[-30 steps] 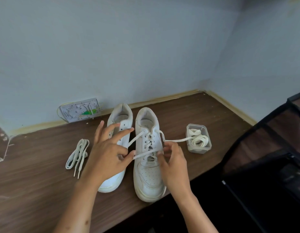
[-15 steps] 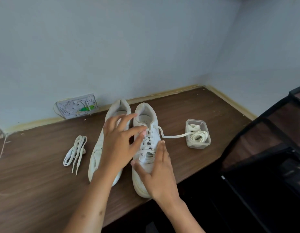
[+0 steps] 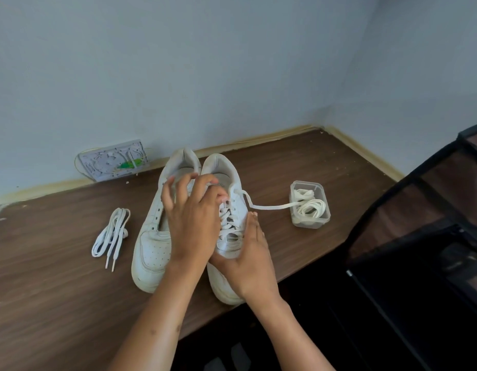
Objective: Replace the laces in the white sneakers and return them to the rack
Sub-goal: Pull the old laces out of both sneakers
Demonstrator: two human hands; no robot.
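The right sneaker [image 3: 226, 236] is the one I'm working on. It stands on the counter [image 3: 299, 162] with its toe at the near edge, partly overhanging, and its heel pointing toward the back wall, so its long axis runs straight away from me. My right hand [image 3: 248, 261] lies flat along its outer side and toe, fingers straight, steadying it. My left hand [image 3: 191, 220] reaches over from the other side, fingers curled at the upper eyelets; I judge it is pinching the lace there, but the fingertips hide the contact and I cannot be sure.

The new lace [image 3: 269, 207] is crossed through most of the eyelets, and its free end trails off the top right eyelet toward the right edge into a clear plastic box [image 3: 309, 223], where more lace is coiled. That slack lies to the right, nearest my right hand, so I'd expect that hand to take it up.

The left sneaker [image 3: 154, 236] stands parallel, touching the first, with no lace in its eyelets. A loose lace bundle [image 3: 111, 234] lies well to its left. There is open counter on both sides; the near edge is the tight limit. A dark rack [image 3: 419, 223] stands off the right end.
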